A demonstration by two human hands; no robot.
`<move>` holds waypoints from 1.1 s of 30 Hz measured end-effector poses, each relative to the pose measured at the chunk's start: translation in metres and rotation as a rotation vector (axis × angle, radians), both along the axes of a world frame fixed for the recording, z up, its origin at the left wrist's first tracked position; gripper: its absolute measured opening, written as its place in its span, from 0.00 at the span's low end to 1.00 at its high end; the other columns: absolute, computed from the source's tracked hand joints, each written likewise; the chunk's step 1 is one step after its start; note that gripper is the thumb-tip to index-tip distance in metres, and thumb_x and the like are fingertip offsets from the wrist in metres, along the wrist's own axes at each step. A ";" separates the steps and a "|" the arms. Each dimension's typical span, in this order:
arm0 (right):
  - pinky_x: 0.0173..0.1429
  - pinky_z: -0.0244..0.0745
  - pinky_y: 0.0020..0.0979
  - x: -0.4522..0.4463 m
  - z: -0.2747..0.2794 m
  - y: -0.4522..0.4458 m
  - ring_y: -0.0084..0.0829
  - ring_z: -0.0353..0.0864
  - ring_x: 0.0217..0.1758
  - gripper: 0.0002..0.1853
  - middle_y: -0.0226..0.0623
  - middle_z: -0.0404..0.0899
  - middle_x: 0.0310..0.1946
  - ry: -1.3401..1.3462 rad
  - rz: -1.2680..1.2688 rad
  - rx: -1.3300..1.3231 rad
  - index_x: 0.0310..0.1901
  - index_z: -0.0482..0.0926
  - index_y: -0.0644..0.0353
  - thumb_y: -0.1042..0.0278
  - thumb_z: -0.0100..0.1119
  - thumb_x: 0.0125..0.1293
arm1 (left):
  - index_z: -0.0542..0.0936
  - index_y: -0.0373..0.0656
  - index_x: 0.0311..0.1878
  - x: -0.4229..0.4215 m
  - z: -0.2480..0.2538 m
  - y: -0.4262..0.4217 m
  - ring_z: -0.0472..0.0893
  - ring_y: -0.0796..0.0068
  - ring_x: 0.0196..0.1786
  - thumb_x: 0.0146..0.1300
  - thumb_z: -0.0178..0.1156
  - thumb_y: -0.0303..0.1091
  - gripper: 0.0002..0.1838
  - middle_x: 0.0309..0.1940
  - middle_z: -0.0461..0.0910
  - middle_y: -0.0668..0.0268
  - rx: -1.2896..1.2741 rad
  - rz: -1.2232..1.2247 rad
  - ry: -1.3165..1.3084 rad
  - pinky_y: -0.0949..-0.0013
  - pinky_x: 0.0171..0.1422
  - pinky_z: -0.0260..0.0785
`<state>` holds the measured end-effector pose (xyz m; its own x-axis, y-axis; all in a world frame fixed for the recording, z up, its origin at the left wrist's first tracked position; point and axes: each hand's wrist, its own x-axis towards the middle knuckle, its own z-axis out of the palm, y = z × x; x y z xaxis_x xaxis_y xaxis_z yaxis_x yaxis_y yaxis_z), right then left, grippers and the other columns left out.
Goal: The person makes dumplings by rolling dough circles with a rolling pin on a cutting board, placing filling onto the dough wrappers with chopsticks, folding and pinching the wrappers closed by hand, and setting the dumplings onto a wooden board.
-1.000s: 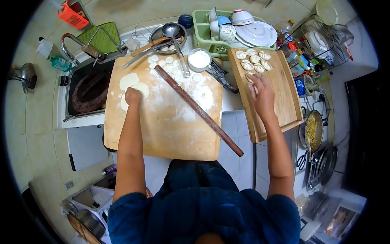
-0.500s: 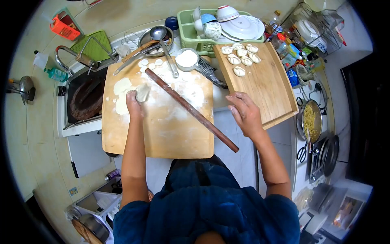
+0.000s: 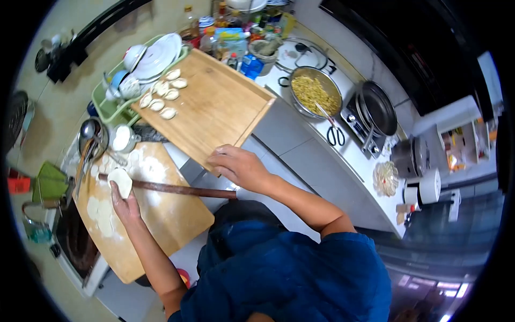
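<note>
A round dumpling wrapper (image 3: 121, 181) lies across the fingers of my left hand (image 3: 126, 206), which grips it by its lower edge above the floured board (image 3: 177, 231). My right hand (image 3: 241, 167) is at the near corner of the wooden tray (image 3: 214, 91), fingers loosely bent and thumb apart, with nothing visible in them. Whether it touches the tray I cannot tell. Several folded dumplings (image 3: 168, 113) sit at the tray's far left. Behind my left hand, a dark rolling pin (image 3: 182, 189) crosses the board. More flat wrappers (image 3: 104, 214) lie to its left.
A bowl of flour (image 3: 123, 138) and a metal bowl with a ladle (image 3: 90, 129) stand behind the board. The dish rack (image 3: 99, 99) is at the back left. On the right counter are a pan of yellow filling (image 3: 311, 91), scissors (image 3: 336, 136) and a frying pan (image 3: 380, 104).
My view has swung to the right, toward the pan of filling. The wrapper in my left hand now faces me more flatly. My right hand is now over the tray's near corner.
</note>
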<state>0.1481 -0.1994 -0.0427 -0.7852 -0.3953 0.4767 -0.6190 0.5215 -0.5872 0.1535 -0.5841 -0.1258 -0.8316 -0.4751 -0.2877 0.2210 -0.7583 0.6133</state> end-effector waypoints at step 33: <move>0.36 0.67 0.38 -0.133 -0.082 0.449 0.31 0.73 0.27 0.23 0.37 0.74 0.21 -0.473 -0.825 -0.250 0.27 0.77 0.60 0.49 0.48 0.70 | 0.70 0.30 0.57 -0.051 0.070 0.468 0.79 0.58 0.54 0.67 0.58 0.36 0.21 0.52 0.78 0.49 0.086 -0.719 -0.222 0.58 0.60 0.73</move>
<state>0.0147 0.2492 -0.1247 -0.9009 0.4325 0.0370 0.2114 0.5115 -0.8329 0.1028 -0.1160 -0.0560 -0.8463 0.1944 -0.4959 -0.4680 -0.7160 0.5180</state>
